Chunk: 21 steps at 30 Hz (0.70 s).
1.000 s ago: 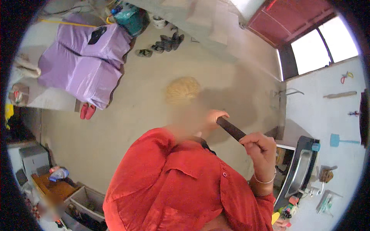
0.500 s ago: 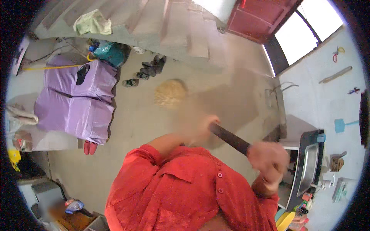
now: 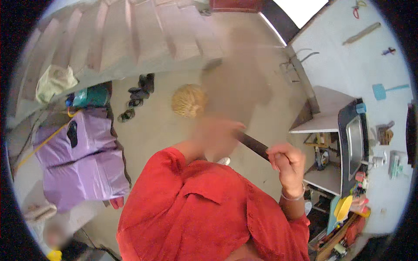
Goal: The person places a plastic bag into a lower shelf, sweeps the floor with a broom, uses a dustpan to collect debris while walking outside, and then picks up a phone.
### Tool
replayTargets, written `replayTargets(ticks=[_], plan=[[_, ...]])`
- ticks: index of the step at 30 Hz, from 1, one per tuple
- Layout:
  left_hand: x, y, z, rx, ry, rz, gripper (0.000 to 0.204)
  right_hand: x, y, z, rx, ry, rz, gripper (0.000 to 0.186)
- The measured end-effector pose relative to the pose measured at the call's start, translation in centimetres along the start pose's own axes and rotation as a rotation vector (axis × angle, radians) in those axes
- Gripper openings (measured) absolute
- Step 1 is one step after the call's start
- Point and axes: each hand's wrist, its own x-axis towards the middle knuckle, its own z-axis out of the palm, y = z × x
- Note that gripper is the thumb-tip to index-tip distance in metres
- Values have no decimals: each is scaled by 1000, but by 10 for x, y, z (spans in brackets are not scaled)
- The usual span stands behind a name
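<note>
My right hand (image 3: pixel 285 161) is closed round a long dark handle (image 3: pixel 252 145) held slantwise in front of my red shirt. My left hand (image 3: pixel 226 129), partly blurred, grips the same handle farther from my body. Beyond it on the floor is a round tuft of pale straw bristles (image 3: pixel 188 100), perhaps the broom's head; a blurred patch hides whether it joins the handle. A white shoe (image 3: pixel 224 160) shows below my hands.
Stairs (image 3: pixel 113 30) rise at upper left. Several dark shoes (image 3: pixel 139 92) lie beside them, near lilac-covered blocks (image 3: pixel 78 167). A sink unit (image 3: pixel 353 141) stands along the right wall, with utensils (image 3: pixel 379 91) hung above. A door (image 3: pixel 235 4) is at the top.
The view has turned, bringing more stairs and sink unit in and shifting the lilac blocks downward. Both hands stay on the handle; the straw tuft appears slightly farther left.
</note>
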Motion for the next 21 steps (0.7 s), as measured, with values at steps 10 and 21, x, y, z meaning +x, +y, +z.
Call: replayTargets(ticks=[10, 21], plan=[[81, 48, -33, -199, -403, 327, 43, 13, -61, 19, -195, 25, -404, 18], [96, -49, -94, 32, -181, 238, 45, 88, 19, 53, 57, 168, -167, 17]])
